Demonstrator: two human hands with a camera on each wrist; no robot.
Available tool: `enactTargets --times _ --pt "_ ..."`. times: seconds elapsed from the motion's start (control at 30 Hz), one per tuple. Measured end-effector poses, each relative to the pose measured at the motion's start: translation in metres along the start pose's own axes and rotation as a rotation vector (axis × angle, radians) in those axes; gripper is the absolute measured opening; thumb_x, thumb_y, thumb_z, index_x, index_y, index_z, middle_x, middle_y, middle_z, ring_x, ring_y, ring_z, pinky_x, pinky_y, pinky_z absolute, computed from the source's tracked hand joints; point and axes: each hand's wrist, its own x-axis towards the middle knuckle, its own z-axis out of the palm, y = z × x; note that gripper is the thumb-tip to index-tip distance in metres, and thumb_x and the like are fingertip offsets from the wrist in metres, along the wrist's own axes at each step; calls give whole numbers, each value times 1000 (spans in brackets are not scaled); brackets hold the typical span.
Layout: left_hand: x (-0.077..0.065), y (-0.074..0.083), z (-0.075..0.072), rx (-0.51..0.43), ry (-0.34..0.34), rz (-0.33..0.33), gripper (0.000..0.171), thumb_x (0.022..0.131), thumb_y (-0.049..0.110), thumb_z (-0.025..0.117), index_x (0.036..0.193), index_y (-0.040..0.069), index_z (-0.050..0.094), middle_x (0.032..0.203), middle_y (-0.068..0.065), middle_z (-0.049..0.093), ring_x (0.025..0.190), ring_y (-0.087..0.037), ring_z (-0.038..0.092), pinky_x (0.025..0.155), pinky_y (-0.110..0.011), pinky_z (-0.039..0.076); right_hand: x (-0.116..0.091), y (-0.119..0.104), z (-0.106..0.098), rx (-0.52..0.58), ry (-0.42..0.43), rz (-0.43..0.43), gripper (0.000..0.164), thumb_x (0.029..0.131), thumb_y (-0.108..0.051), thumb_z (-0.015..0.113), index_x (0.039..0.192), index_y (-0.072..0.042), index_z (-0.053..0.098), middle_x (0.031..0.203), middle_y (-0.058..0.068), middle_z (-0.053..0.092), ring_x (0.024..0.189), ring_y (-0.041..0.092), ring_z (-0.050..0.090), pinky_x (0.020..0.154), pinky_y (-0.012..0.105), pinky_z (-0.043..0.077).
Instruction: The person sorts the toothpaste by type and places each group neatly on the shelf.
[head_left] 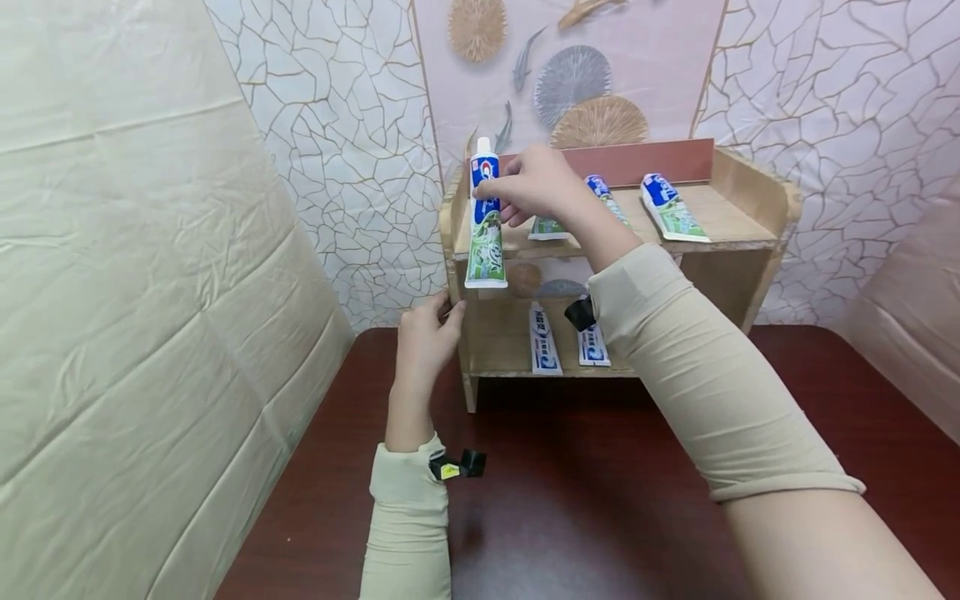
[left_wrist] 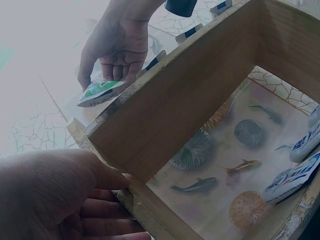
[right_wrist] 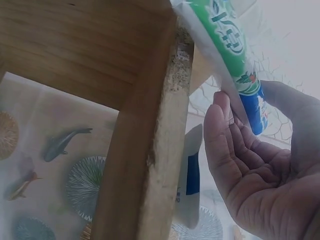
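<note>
My right hand [head_left: 542, 185] pinches a blue and green toothpaste tube [head_left: 486, 242] between thumb and fingers. The tube is upright, white cap on top, in front of the left end of the wooden shelf's upper board [head_left: 738, 212]. In the right wrist view the tube [right_wrist: 230, 50] overlaps the board's edge. My left hand [head_left: 427, 340] grips the shelf's left side panel lower down. In the left wrist view the thumb of that hand [left_wrist: 55, 195] lies over the panel's edge, with the fingers on its outer side.
More blue and green toothpaste tubes [head_left: 675, 210] lie on the upper board, one partly behind my right arm. Two white and blue tubes [head_left: 545, 342] lie on the lower board. The shelf stands on a dark red table [head_left: 547, 500] against a patterned wall [head_left: 337, 125].
</note>
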Motion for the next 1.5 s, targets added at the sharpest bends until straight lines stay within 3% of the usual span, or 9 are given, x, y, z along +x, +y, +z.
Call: enactTargets --times 0.77,1.0,1.03,1.1,1.23,1.3,1.5 --pt "0 -2 -1 -21 -8 -6 40 100 31 63 130 5 67 114 -12 73 107 -22 70 91 -38 57 20 -7 -8 18 -6 53 38 90 -36 74 102 0 71 73 5 70 70 20 72 78 37 61" --pt "0 -2 -1 -18 -12 -5 41 100 31 62 132 4 66 116 -13 72 109 -23 70 92 -38 57 43 -5 -3 25 44 116 38 89 -39 75 94 -2 66 72 5 70 70 19 72 76 35 62" --pt "0 -2 -1 -19 -11 -5 41 100 31 62 132 4 66 116 -13 72 109 -23 70 92 -37 57 47 -3 -1 14 48 118 40 89 -38 75 98 -1 63 71 6 69 69 19 72 75 35 62" --pt "0 -3 -1 -22 -6 -6 42 100 32 62 131 4 66 116 -13 72 108 -23 70 92 -37 57 52 0 5 -51 43 119 42 90 -37 74 102 0 60 72 8 68 68 20 71 72 35 62" --pt "0 -5 0 -23 -1 6 41 100 30 63 130 3 67 114 -14 73 106 -23 71 91 -37 57 52 7 18 -310 34 113 45 92 -43 67 106 -1 58 78 10 69 64 20 70 63 33 60" --pt "0 -5 0 -27 -4 11 40 100 30 63 130 3 67 114 -14 73 106 -24 71 92 -37 57 49 8 22 -423 41 109 45 92 -47 63 100 -3 60 81 10 71 65 20 69 60 32 57" --pt "1 -4 -1 -15 -2 17 40 100 30 63 130 4 67 113 -13 74 107 -23 70 92 -39 57 46 7 26 -492 64 103 46 93 -52 60 93 -6 60 81 9 67 64 19 65 58 31 54"
